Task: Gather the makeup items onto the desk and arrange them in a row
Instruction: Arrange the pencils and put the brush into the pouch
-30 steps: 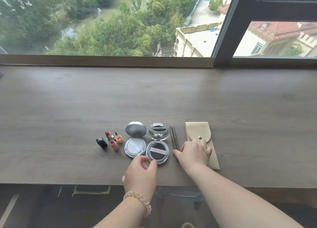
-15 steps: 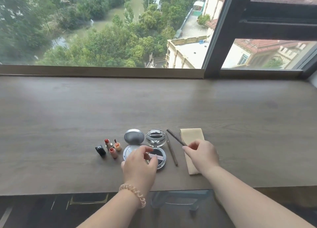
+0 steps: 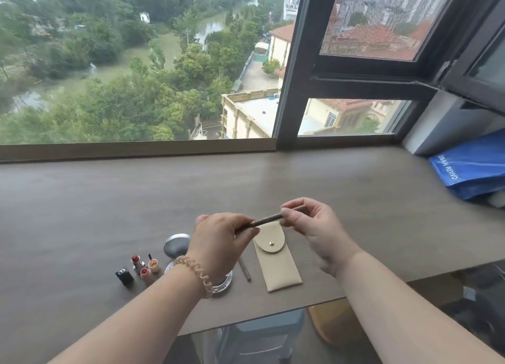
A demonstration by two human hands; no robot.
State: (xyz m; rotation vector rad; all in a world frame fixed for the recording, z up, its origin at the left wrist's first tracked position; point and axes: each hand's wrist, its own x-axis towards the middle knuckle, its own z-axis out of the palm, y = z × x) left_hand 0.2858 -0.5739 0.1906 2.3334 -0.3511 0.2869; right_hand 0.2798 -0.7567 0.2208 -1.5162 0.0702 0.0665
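Above the desk (image 3: 82, 213), a thin brown makeup pencil (image 3: 269, 219) is gripped at its left end by my left hand (image 3: 218, 243) and at its right end by my right hand (image 3: 308, 221). Under it lies a beige snap pouch (image 3: 276, 262). A second brown pencil (image 3: 244, 269) rests on the wood just left of the pouch. My left wrist hides most of the two open round compacts; a grey lid (image 3: 176, 244) and a clear rim (image 3: 225, 283) show. Further left stand a black cap (image 3: 124, 275) and small red and peach lipsticks (image 3: 143, 266).
A blue shopping bag (image 3: 472, 166) lies at the desk's far right corner, beneath the open window frame (image 3: 363, 82). The window sill (image 3: 136, 149) runs along the back. The desk's front edge cuts diagonally below the pouch, with a clear chair (image 3: 259, 336) under it.
My right hand lifted one pencil off the desk, and my left hand left the compact to take its other end. The view swung up and right, revealing the blue bag.
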